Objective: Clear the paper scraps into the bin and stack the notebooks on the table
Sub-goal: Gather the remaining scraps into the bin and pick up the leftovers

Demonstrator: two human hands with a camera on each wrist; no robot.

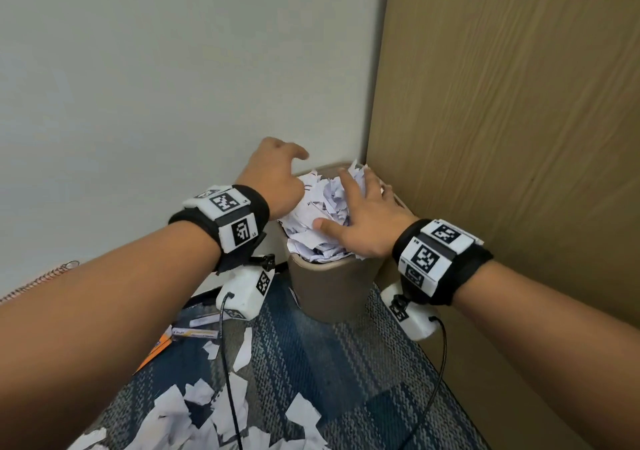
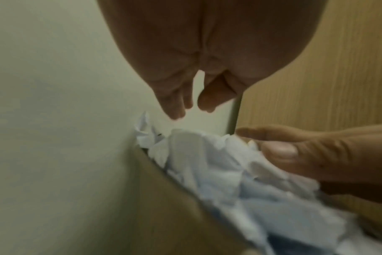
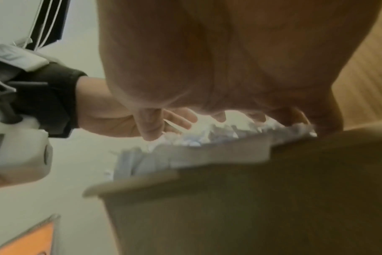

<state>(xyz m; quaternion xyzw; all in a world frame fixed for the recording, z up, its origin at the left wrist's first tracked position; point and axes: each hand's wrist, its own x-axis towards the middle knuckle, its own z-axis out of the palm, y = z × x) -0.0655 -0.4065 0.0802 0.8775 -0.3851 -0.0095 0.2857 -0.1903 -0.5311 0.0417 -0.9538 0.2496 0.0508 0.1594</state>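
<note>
Head view shows the tan bin (image 1: pixel 332 290) standing on the patterned blue carpet (image 1: pixel 346 363) in the corner between a pale wall (image 1: pixel 138 86) and a wood-grain panel (image 1: pixel 519 120). Torn white paper scraps (image 1: pixel 322 214) are heaped above its rim. The right hand (image 1: pixel 363 221) lies flat on top of the heap, fingers spread and straight, palm down, gripping nothing. The left hand (image 1: pixel 277 176) hovers over the far left edge of the bin, fingers loosely bent and empty; the left wrist view confirms its fingertips (image 2: pixel 177 110) hang just above the paper without contact. More loose scraps (image 1: pixel 214 411) lie on the carpet in front of the bin. An orange-covered notebook (image 1: pixel 156 349) lies partly hidden beneath the left forearm, and a spiral binding (image 1: pixel 41 280) shows at the left edge.
</note>
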